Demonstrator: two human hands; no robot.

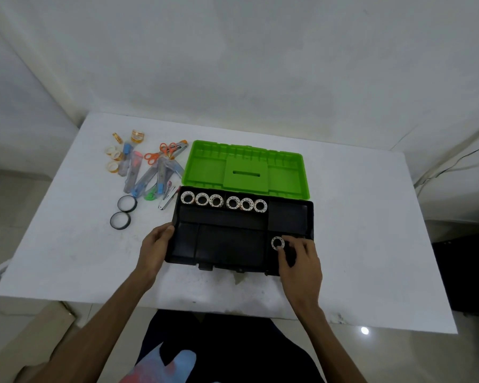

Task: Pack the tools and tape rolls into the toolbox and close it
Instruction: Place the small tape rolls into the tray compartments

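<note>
Left hand [156, 239] is gripping the toolbox [241, 233] edge to steady it while right hand [296, 252] is pinching a tape roll [277, 242] into the compartment w/ fingers curled.

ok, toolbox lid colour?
Bright green open plastic lid, hinged behind the black toolbox tray; clearest in the head view.

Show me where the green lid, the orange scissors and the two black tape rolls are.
green lid [246, 172], head view, middle panel by the slot.
orange scissors [161, 153], head view, the handles.
black tape rolls [127, 203], head view, rim of the farther roll.
</note>
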